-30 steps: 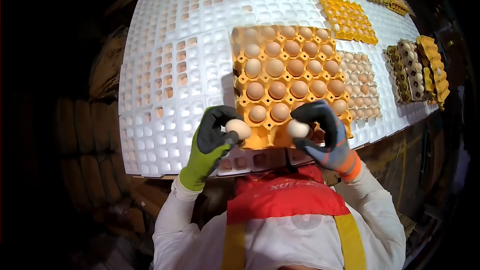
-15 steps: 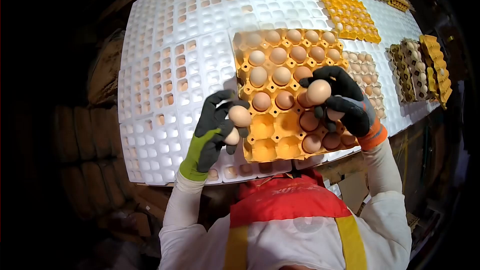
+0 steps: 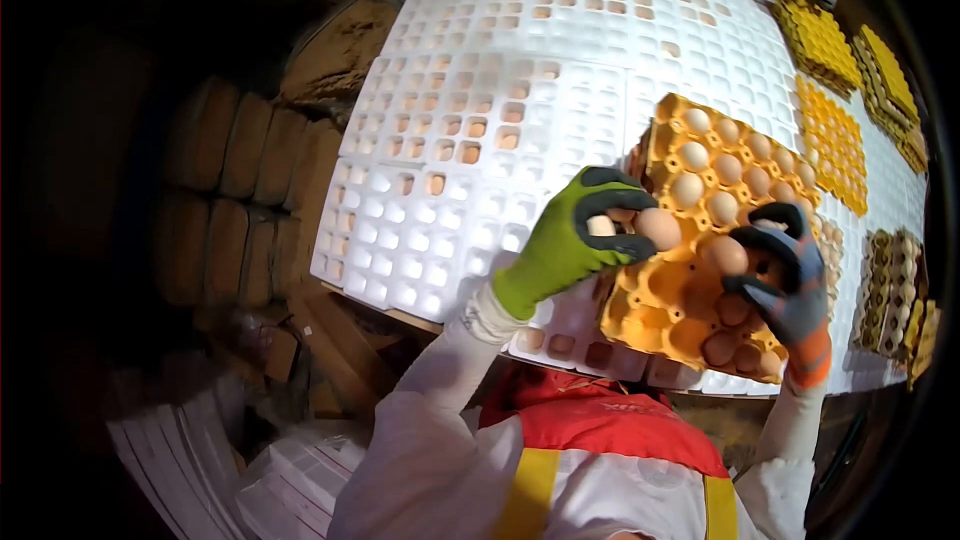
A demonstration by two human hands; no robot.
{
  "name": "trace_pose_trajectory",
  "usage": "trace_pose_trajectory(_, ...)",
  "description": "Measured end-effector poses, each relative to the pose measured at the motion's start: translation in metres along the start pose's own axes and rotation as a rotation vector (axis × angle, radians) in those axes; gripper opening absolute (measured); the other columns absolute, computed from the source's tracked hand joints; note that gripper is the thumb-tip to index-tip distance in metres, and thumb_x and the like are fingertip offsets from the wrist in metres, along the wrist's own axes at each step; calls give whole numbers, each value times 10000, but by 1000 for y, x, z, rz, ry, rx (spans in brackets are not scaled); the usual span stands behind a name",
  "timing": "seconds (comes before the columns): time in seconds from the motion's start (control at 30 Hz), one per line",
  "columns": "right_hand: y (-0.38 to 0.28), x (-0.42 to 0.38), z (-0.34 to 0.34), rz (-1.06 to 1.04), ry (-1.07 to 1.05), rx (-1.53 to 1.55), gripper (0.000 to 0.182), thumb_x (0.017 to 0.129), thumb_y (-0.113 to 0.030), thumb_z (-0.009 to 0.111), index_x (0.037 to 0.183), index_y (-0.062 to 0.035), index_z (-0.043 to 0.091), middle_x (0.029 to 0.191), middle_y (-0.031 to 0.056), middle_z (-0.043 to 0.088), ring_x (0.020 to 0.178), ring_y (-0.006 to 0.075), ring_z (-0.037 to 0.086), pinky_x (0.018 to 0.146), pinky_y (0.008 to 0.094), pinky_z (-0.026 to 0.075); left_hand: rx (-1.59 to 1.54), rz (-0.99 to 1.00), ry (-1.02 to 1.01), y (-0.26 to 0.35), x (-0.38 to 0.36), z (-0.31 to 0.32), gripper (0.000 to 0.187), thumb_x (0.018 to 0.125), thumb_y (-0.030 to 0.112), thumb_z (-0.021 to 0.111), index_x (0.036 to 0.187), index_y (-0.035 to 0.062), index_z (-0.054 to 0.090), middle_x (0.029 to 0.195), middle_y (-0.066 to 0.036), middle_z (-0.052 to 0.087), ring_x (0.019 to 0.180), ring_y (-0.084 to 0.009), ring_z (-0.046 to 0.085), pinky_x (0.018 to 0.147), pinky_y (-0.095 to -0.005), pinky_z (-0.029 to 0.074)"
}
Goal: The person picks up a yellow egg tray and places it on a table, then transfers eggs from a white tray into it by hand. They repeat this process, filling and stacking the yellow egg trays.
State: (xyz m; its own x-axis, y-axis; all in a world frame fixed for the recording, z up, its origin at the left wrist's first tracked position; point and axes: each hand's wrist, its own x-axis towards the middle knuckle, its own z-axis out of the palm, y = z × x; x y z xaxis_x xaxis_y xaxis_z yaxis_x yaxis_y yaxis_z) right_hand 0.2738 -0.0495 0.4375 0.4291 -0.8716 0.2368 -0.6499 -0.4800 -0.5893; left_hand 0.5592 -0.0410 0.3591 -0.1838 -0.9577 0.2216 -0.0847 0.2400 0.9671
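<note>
Since the frame half a second back, view has swung left; both hands now sit over the orange egg tray at its near left part. Left hand, green-gloved, grips at least two eggs between fingertips and palm, held over empty cups. Right hand, grey-and-orange glove, closes on one egg, others bunched below. Tray lies on white plastic trays covering the worktop, far rows filled. More stacked orange trays lie right.
</note>
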Motion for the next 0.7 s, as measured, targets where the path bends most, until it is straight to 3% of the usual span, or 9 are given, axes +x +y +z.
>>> trace_pose_trajectory(0.07, -34, -10, -1, 114, -95, 246, 483, 588, -207, 874, 997, -6, 716, 1065, 163, 598, 1021, 303, 587, 801, 384, 498, -138, -171, 247, -40, -38, -51, 392, 760, 89, 861, 1115, 13, 713, 1182, -66, 631, 1020, -202, 648, 875, -333, 531)
trace_pose_trajectory(0.2, -116, -12, 66, 3, -279, 340, 528, 586, -264, 934, 1057, -82, 780, 1078, 133, 638, 983, 346, 628, 846, 428, 524, 810, -341, 679, -131, -113, -194, 384, 727, 144, 887, 1070, 80, 727, 1111, -62, 645, 984, -231, 653, 848, -358, 532)
trace_pose_trajectory(0.27, -134, 9, 136, -64, -309, 418, 542, 651, -247, 905, 1146, -93, 745, 1114, 137, 640, 979, 331, 653, 831, 414, 544, 1024, -375, 782, -153, -125, -239, 402, 718, 198, 892, 1073, 114, 723, 1126, -66, 624, 1010, -273, 643, 845, -394, 531)
trace_pose_trajectory(0.3, -136, 22, 174, -79, -292, 378, 534, 700, -211, 883, 1190, -87, 714, 1149, 141, 634, 932, 322, 670, 805, 401, 554, 1124, -432, 700, -163, -126, -260, 404, 783, 277, 826, 1134, 125, 696, 1204, -91, 572, 1027, -307, 627, 839, -436, 525)
trace_pose_trajectory(0.33, -121, 26, 230, -127, -89, 444, 502, 717, -198, 880, 1174, -91, 699, 1194, 128, 629, 925, 313, 681, 795, 392, 557, 1127, -489, 697, -169, -121, -273, 402, 789, 293, 821, 1136, 132, 698, 1207, -86, 576, 1045, -305, 623, 844, -435, 524)
trace_pose_trajectory(0.4, -106, 56, 317, 43, -11, 254, 458, 726, -246, 877, 1122, -121, 685, 1090, 100, 652, 915, 273, 690, 752, 392, 563, 1134, -599, 700, -175, -110, -294, 400, 802, 327, 811, 1140, 145, 700, 1213, -77, 583, 1082, -300, 616, 855, -431, 522)
trace_pose_trajectory(0.5, -89, 114, 405, 111, 26, -141, 395, 784, -356, 817, 1124, -207, 682, 1176, 80, 626, 1006, 290, 654, 739, 404, 548, 1071, -472, 715, -185, -111, -317, 384, 811, 316, 796, 1131, 129, 694, 1217, -97, 565, 1058, -316, 624, 839, -441, 525)
trace_pose_trajectory(0.53, -100, 134, 407, 224, -74, -203, 304, 818, -303, 794, 1083, -198, 691, 1093, 81, 629, 935, 302, 663, 756, 432, 550, 1019, -439, 725, -186, -114, -321, 382, 809, 296, 798, 1129, 117, 690, 1221, -102, 554, 1048, -323, 628, 831, -447, 525)
trace_pose_trajectory(0.7, -107, 158, 421, 249, -258, -121, 337, 867, -287, 722, 1197, -257, 661, 1230, 100, 593, 991, 332, 662, 810, 456, 559, 1083, -540, 551, -192, -128, -340, 359, 818, 235, 796, 1156, 137, 727, 1195, -85, 618, 1047, -301, 647, 873, -425, 535)
